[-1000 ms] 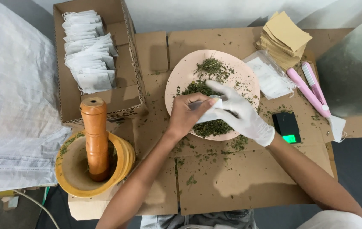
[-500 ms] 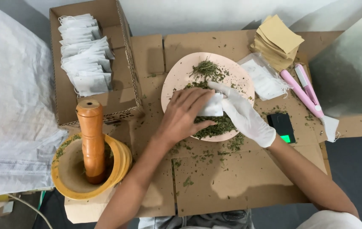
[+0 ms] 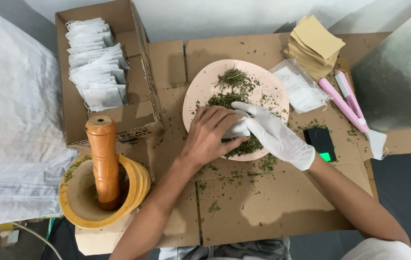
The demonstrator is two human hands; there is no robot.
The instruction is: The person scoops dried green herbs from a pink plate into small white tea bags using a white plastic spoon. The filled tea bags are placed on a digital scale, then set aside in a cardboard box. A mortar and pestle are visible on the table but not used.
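Over the pink plate (image 3: 200, 91), both hands pinch a small white bag (image 3: 238, 129), bare left (image 3: 210, 135), gloved right (image 3: 275, 132), so loose herbs (image 3: 234, 79) stay beneath.

bare cardboard (image 3: 263, 207) near side, mortar (image 3: 102, 190) left, scale (image 3: 320, 142) right

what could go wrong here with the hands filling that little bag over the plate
1. The small white bag is pinched between the bare left hand and gloved right hand; herbs may spill, as flakes already litter the cardboard.
2. The plate sits near the cardboard's seam; a push might tip it.
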